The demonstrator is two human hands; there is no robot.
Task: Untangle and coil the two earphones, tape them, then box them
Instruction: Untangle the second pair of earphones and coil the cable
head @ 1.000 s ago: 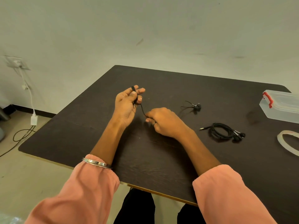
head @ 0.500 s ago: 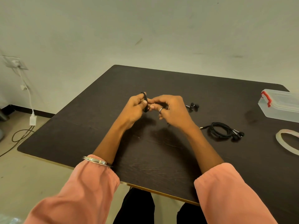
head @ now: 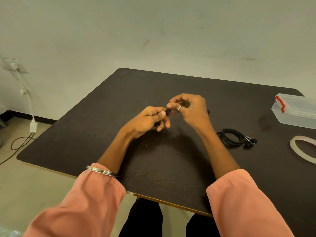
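Earphone [head: 168, 112] — small black bundle — pinched between both hands.

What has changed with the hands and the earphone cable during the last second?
The right hand rose from the table to meet the left hand, winding in the loose earphone cable; its earbuds left the table. The coiled earphone, tape roll and box stayed put.
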